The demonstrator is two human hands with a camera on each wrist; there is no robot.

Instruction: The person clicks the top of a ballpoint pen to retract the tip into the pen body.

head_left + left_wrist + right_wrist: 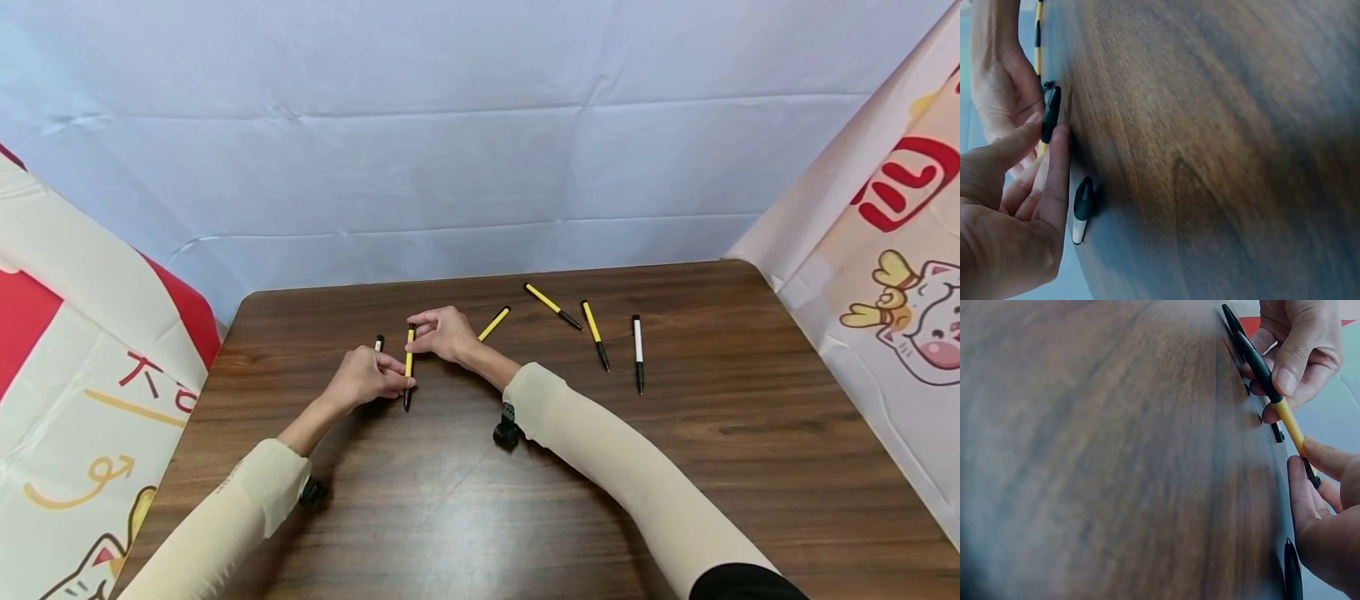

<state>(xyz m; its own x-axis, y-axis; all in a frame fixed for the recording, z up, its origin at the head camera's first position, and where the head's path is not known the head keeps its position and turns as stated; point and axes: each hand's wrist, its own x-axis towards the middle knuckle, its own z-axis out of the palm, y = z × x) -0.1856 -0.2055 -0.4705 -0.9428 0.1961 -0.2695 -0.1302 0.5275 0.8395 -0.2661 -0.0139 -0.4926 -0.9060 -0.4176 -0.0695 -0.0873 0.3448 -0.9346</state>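
Both hands are on one yellow pen [409, 360] with black ends, which stands lengthwise to the person and close over the table. My left hand [365, 377] pinches its black grip near the tip [1264, 372] between thumb and fingers. At the far end, my right hand [446, 335] pinches the pen by its black-capped top. Beside the left hand lies a white pen [1081, 215] with black ends, partly hidden by that hand in the head view. Another yellow pen [495, 322] lies partly behind the right hand.
On the brown wooden table [465, 500], to the right, lie a slanted yellow pen [547, 300], a second yellow pen [592, 323] and a white pen [638, 342]. A pale cloth [450, 167] hangs behind the table's far edge; printed cloths flank both sides.
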